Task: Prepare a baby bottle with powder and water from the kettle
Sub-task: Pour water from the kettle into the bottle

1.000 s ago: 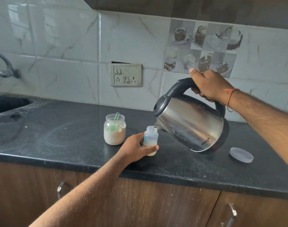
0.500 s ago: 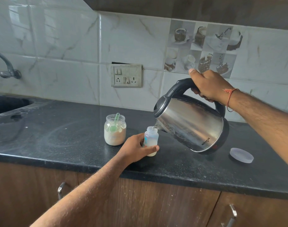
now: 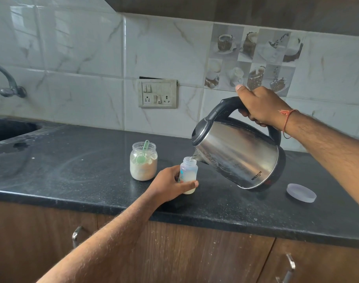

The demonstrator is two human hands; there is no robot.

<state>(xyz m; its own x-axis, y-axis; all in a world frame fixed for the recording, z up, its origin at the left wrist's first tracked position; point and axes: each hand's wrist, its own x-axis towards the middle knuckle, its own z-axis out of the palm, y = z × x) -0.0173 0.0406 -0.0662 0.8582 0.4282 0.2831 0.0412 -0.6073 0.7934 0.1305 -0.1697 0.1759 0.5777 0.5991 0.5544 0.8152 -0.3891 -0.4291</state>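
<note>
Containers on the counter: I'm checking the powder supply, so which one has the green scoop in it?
The wide powder jar, standing free left of the baby bottle; the bottle has only whitish liquid.

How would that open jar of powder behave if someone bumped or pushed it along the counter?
The powder jar looks squat and mostly full, so it would probably slide rather than tip. With no lid on and the green scoop sticking out of its mouth, a hard knock could likely spill powder. On the smooth counter it may skid easily.
</note>
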